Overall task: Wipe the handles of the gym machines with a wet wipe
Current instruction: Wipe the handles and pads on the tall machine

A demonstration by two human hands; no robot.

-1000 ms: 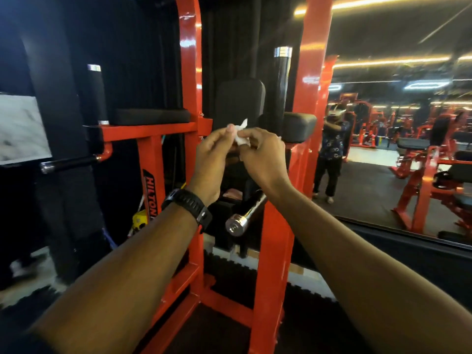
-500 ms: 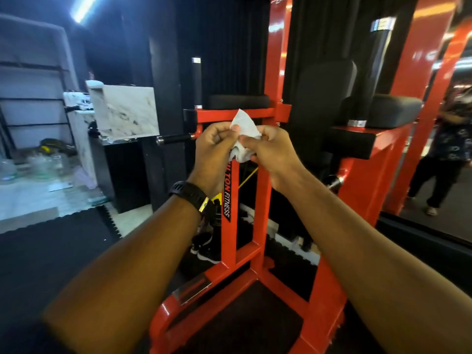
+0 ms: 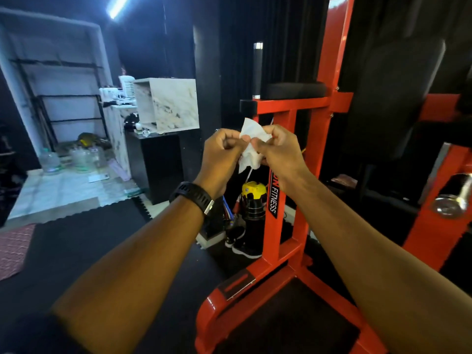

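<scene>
The left hand (image 3: 222,152), with a black watch (image 3: 194,198) at its wrist, has its fingers curled and pinches one edge of the wet wipe (image 3: 251,146) between thumb and forefinger. The right hand (image 3: 278,149) faces it just beside and pinches the opposite edge in the same way. Between them the wipe is bunched: one corner stands up above the knuckles and the rest hangs crumpled below. It is held in the air in front of the red machine frame (image 3: 291,106) and touches no handle yet. The step in hand looks like opening the wipe out, and it would go best if the two hands drew apart gently so the damp sheet unfolds rather than tears, then laid it flat across one palm so that it can wrap round a grip. The nearest target seems to be the upright black handle (image 3: 257,70) with its chrome cap, above and behind the hands at the outer end of the arm pad (image 3: 293,90). A full wrap, run along its whole length with a slight twist, should cover every side. A chrome-ended bar (image 3: 449,200) low at the right may need the same. Farther left stand a marble-patterned cabinet (image 3: 168,103) and, by the frame's foot, a yellow-topped container (image 3: 252,192).
</scene>
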